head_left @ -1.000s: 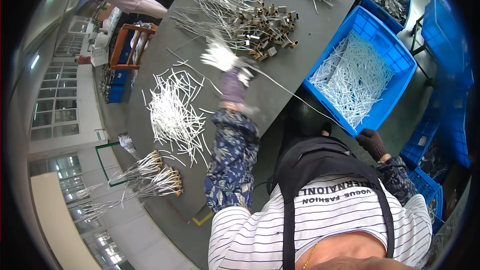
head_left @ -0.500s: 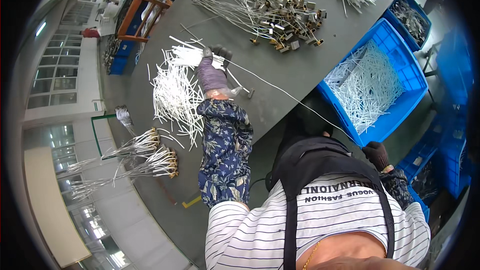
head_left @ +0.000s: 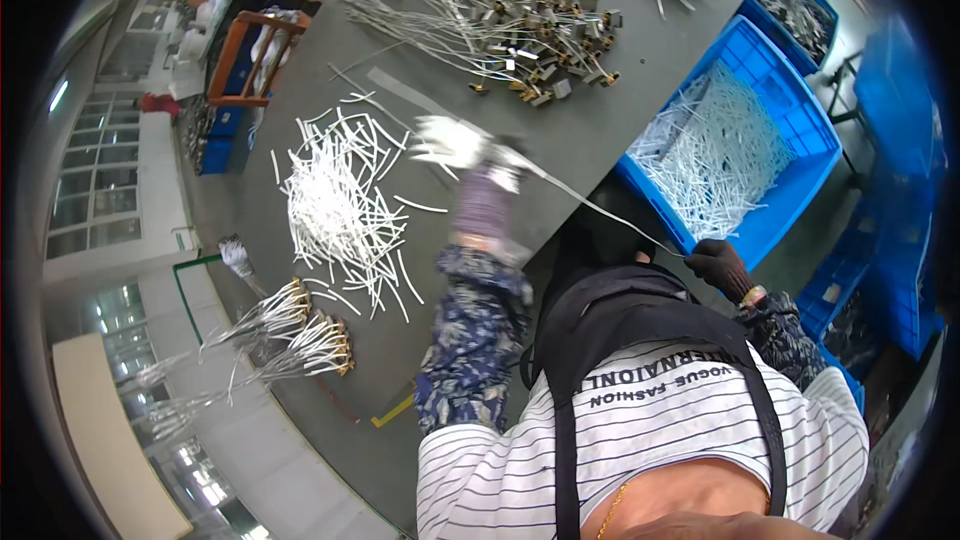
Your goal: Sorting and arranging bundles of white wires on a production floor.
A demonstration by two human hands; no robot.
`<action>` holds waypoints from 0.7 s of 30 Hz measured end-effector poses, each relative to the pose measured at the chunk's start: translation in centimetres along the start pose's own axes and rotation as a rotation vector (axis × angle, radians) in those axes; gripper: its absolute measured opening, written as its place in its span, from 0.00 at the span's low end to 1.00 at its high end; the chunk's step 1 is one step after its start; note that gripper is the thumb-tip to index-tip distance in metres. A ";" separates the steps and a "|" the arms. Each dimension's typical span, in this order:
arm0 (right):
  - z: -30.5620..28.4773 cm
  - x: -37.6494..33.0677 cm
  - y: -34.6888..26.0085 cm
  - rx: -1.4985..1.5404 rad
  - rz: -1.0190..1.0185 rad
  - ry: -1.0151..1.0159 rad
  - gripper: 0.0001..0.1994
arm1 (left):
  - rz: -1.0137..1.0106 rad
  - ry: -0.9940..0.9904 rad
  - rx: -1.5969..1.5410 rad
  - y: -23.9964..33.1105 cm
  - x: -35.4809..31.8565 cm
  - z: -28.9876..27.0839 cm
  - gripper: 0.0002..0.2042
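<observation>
In the head view, the left grip (head_left: 497,152), blurred, was clamped on a bunch of white tubes (head_left: 447,143) that stuck out to its left over the tabletop (head_left: 570,130), right of a loose white pile (head_left: 335,205). A pale wire (head_left: 568,189) ran nearer and rightward into the right grip (head_left: 718,268), closed on its end beside the blue bin (head_left: 795,100).

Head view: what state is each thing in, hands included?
Left hand: closed around white bundle, blurred
Right hand: closed on pale strand
Pale strand: gently curved between the hands
Loose white pieces: piled, scattered at edges
Blue crate: open, holding white strips
Metal-ended wires: heaped, tangled
</observation>
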State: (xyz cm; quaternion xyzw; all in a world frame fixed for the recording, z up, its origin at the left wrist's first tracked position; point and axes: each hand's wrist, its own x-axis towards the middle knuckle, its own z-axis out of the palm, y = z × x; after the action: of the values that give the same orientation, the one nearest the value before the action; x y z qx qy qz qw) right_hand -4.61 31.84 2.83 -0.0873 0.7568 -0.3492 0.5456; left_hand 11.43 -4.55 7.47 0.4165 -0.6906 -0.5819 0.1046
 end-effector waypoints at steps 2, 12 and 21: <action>0.6 0.8 -0.9 0.008 -0.043 0.007 0.13 | -0.134 0.149 -0.556 -2.3 3.0 -5.7 0.21; 12.5 9.4 -19.9 -0.327 -0.764 -0.111 0.28 | -0.151 0.241 -0.258 -5.9 2.0 -0.3 0.13; 12.0 21.2 -29.5 -0.888 -0.874 0.548 0.17 | -0.329 0.292 -0.330 -2.8 1.6 -4.0 0.12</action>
State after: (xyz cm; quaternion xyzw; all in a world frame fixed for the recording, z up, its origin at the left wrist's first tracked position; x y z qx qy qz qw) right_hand -9.51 -6.07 3.10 -0.5091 0.8345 -0.2032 0.0555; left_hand 14.19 -8.42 5.63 0.5800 -0.4869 -0.6296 0.1735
